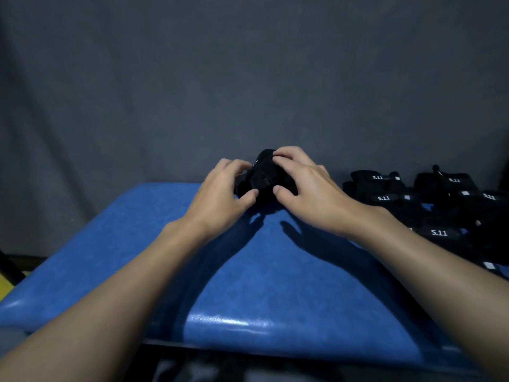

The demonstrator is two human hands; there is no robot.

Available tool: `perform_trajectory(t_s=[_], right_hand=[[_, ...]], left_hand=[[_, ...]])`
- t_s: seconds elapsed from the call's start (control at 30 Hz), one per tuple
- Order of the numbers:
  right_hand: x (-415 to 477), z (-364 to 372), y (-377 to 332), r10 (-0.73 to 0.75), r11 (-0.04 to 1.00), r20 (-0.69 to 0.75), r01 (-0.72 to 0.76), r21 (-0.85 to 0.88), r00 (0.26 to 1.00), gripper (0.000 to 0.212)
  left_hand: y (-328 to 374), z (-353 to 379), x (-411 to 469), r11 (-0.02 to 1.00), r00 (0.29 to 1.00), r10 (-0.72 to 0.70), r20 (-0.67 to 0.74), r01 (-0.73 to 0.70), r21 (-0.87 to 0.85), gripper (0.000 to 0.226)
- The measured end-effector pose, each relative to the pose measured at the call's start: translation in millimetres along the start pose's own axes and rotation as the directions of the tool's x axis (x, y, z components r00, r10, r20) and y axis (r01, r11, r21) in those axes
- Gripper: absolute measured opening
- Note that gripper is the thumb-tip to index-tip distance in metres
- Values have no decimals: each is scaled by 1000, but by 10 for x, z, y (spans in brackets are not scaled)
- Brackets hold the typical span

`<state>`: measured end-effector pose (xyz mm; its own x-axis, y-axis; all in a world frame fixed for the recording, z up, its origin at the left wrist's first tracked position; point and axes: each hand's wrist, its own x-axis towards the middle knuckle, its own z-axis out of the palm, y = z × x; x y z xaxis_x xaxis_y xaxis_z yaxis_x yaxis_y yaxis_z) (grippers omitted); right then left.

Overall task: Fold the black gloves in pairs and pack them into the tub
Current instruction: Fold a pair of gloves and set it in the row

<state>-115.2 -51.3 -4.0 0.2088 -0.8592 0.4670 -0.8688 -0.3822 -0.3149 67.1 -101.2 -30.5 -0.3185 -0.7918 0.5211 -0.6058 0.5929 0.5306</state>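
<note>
- Both hands are on one black glove bundle, out near the middle of the desk's far edge.
- Left hand: gripping the bundle's left side. Fingers are curled over the top and the thumb is pressed into the near face.
- Right hand: gripping the bundle's right side. Fingertips are hooked over the top and the thumb is pressed into the near face, close to the left thumb.
- The thumbs are near each other but not touching; black fabric shows between them.
- The bundle looks bunched up and compact. It's too dark to tell whether it's one glove or a pair, or how it's folded.
- Can't tell whether the bundle rests on the desk or is held just above it. The hands cast shadows on the surface right below.
- Desk: blue glossy padded top, with glare along the near edge.
- Pile of black gloves: lies on the right side of the desk, from the far right corner down along the right edge. The gloves overlap loosely, well apart from the bundle.
- White "5.11" labels show on several gloves in the pile, plus small white tags.
- Both forearms are bare and reach in from the near edge.
- Grey cloth hangs behind the desk.
- A yellow object sits off the desk's left edge, mostly cut off.
</note>
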Motion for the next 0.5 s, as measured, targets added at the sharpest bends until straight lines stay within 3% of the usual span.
perform_trajectory(t_s=[0.23, 0.5], right_hand=[[-46, -51, 47, -4, 993, -39, 8, 119, 999, 45], [-58, -103, 115, 14, 968, -93, 9, 249, 996, 58]], left_hand=[[39, 31, 19, 999, 996, 18, -90, -21, -37, 9], [99, -56, 53, 972, 982, 1, -191, -45, -229, 7]])
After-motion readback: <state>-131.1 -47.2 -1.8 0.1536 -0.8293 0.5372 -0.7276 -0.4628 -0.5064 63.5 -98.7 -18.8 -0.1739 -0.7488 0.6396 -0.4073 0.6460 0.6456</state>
